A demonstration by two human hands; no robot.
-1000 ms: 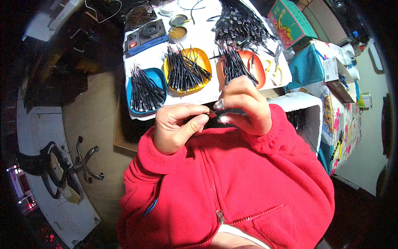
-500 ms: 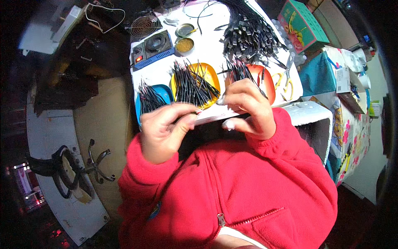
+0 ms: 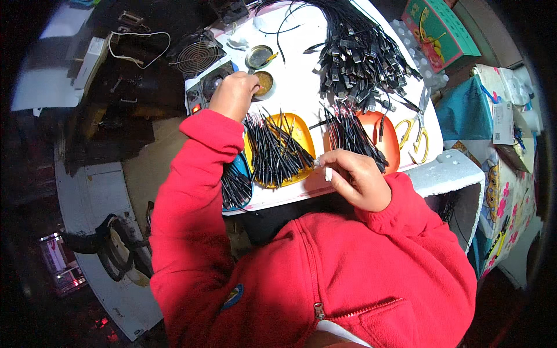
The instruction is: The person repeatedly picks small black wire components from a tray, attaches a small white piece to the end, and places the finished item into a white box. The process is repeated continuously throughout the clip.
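My left hand (image 3: 234,95) reaches to the far left of the white table, its fingers pinched over the rim of a small round tin (image 3: 265,85) holding amber stuff. What the pinch holds is too small to make out. My right hand (image 3: 361,181), white wraps on its fingertips, hovers by the right corner of a yellow tray (image 3: 300,129), its fingers curled towards the thumb; anything between them is hidden. Short black cables (image 3: 272,152) with bared ends fill that tray. More short cables (image 3: 351,136) lie on an orange tray (image 3: 391,142), others on a blue tray (image 3: 246,168) partly under my left sleeve.
Behind my left hand stands a blue soldering device (image 3: 210,87) with a lit red switch, beside a fan grille (image 3: 197,58). An open round lid (image 3: 259,57) sits beyond the tin. USB cables (image 3: 360,64) heap at the back. Yellow-handled scissors (image 3: 419,136) lie right; a foam box (image 3: 449,174) stands nearer.
My left hand has gone from in front of the trays, up and away to the tin. My right hand has dropped slightly nearer me, its fingers drawn closer together.
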